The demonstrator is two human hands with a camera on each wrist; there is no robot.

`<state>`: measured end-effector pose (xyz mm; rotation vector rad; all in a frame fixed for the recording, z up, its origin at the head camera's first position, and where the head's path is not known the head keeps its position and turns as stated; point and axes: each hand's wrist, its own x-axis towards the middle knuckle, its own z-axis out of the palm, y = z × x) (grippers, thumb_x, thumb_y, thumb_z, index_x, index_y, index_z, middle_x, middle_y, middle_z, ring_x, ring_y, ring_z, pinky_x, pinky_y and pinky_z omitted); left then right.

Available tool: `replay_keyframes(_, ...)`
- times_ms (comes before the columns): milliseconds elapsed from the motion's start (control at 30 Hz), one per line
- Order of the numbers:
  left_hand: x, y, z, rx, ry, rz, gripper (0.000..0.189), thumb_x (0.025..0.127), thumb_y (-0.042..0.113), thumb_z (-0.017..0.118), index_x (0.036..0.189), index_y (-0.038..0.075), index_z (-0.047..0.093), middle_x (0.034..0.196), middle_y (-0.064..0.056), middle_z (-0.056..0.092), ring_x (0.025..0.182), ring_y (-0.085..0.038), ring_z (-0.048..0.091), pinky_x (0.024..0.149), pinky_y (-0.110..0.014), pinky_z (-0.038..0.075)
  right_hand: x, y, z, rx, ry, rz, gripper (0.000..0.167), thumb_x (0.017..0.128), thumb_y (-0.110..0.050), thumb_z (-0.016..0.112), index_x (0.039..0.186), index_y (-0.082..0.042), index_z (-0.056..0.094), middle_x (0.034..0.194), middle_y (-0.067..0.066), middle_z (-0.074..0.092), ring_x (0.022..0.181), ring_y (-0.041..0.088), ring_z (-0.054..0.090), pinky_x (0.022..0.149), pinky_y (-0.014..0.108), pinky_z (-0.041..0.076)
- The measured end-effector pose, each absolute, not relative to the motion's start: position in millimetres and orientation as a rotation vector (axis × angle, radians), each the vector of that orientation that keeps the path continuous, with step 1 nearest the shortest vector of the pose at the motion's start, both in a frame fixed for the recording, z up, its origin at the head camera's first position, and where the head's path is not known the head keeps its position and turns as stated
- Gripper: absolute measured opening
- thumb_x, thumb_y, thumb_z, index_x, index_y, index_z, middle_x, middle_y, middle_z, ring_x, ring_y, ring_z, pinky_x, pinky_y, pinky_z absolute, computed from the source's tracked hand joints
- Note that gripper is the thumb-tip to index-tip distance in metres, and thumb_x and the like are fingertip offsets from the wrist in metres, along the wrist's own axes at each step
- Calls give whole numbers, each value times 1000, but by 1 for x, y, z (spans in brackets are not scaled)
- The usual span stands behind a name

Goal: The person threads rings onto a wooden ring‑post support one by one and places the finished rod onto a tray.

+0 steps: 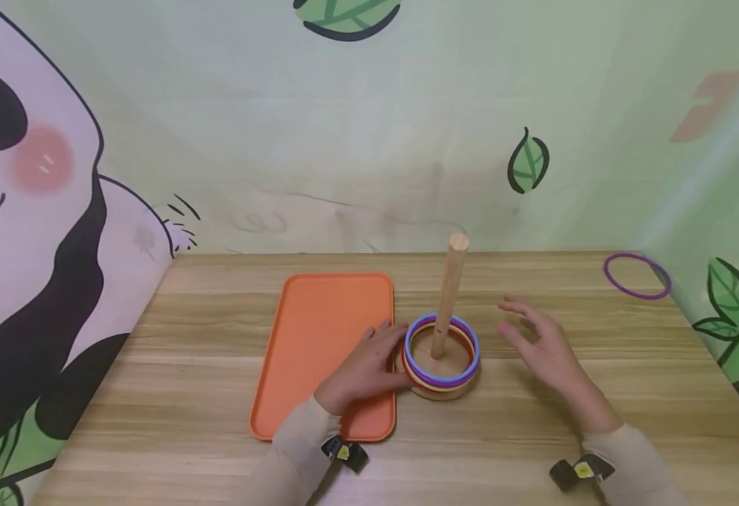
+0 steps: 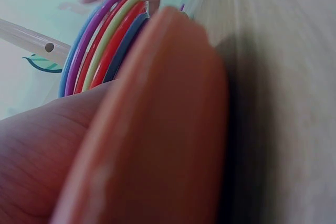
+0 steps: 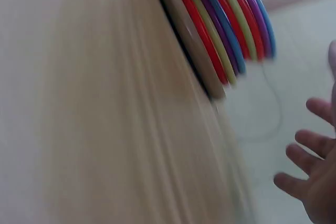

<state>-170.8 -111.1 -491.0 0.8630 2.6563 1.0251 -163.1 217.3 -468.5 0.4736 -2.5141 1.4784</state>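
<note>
A wooden stand with an upright peg (image 1: 450,299) bears several stacked coloured rings (image 1: 439,383), a light blue one on top. They lie round the peg's foot, with red, yellow, blue and purple showing in the right wrist view. My left hand (image 1: 369,365), partly over the orange tray, touches the left side of the stack with fingers and thumb spread apart. To the right of the stand, my right hand (image 1: 546,351) hovers with loosely bent fingers and holds nothing. Much of the stack is hidden behind the left hand and tray in the left wrist view.
The orange tray (image 1: 325,316) lies left of the stand, close beside it. A single purple ring (image 1: 638,296) lies at the table's far right corner. Behind the wooden table (image 1: 502,450) rises a wall covering printed with a panda and leaves.
</note>
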Motion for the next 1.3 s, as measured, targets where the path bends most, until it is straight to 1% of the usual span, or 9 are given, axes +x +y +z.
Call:
replay_keyframes(67, -171, -111, -491, 867, 2656, 1021, 89, 91, 43, 82, 161, 8, 41, 164, -14, 44, 159, -40, 20, 129, -58, 9, -170, 232, -474, 338, -2498, 1507, 38, 105, -11, 65, 137, 10, 60, 150, 31, 52, 140, 51, 46, 112, 71, 38)
replay_keyframes(233, -170, -111, -492, 865, 2661, 1014, 89, 90, 43, 83, 161, 7, 42, 163, -15, 45, 159, -41, 21, 129, -59, 9, -182, 276, -484, -22, -2560, 1415, 56, 108, -37, 61, 146, 4, 55, 156, 32, 45, 146, 55, 37, 116, 72, 30)
replay_keyframes(533, -170, -111, -492, 873, 2667, 1027, 86, 89, 41, 84, 159, 7, 45, 162, -15, 46, 158, -43, 23, 127, -61, 11, -199, 351, -503, -392, -2596, 1084, 70, 105, -37, 60, 151, 12, 43, 149, 42, 44, 141, 62, 32, 122, 64, 15)
replay_keyframes(833, -169, -110, -492, 874, 2655, 1037, 87, 90, 41, 84, 159, 8, 44, 162, -13, 46, 158, -43, 23, 128, -61, 11, -206, 372, -501, -502, -2651, 1004, 78, 102, -41, 63, 155, 11, 38, 152, 43, 40, 142, 64, 28, 122, 65, 11)
replay_keyframes(967, -170, -110, -492, 873, 2660, 1046, 86, 89, 41, 84, 159, 9, 45, 162, -13, 46, 158, -43, 23, 128, -60, 10, -212, 380, -501, -559, -2677, 981, 84, 101, -47, 62, 159, 6, 34, 161, 41, 28, 149, 62, 19, 124, 67, 2)
replay_keyframes(1067, -169, -110, -492, 879, 2655, 1047, 86, 89, 41, 84, 159, 9, 45, 162, -14, 46, 158, -43, 22, 128, -61, 9, -215, 386, -500, -551, -2764, 940, 89, 103, -55, 55, 163, 3, 28, 165, 42, 13, 151, 63, 9, 120, 73, -3)
replay_keyframes(1133, -169, -110, -492, 881, 2652, 1049, 86, 89, 40, 84, 159, 9, 45, 162, -14, 46, 158, -44, 22, 128, -61, 9, -216, 388, -500, -509, -2825, 883, 88, 104, -60, 50, 163, 2, 30, 165, 43, 9, 151, 65, 5, 118, 77, -2)
replay_keyframes(1233, -169, -110, -491, 879, 2657, 1048, 86, 89, 41, 84, 158, 9, 46, 162, -14, 46, 158, -43, 22, 128, -61, 10, -217, 388, -501, -446, -2857, 813, 84, 104, -63, 47, 156, 2, 39, 162, 44, 17, 147, 67, 11, 115, 79, 3)
replay_keyframes(1300, -170, -110, -491, 875, 2660, 1049, 87, 89, 42, 84, 159, 9, 45, 162, -14, 46, 158, -43, 22, 128, -61, 10, -217, 386, -502, -437, -2838, 808, 81, 103, -62, 51, 146, 5, 47, 156, 43, 30, 143, 67, 20, 114, 78, 8)
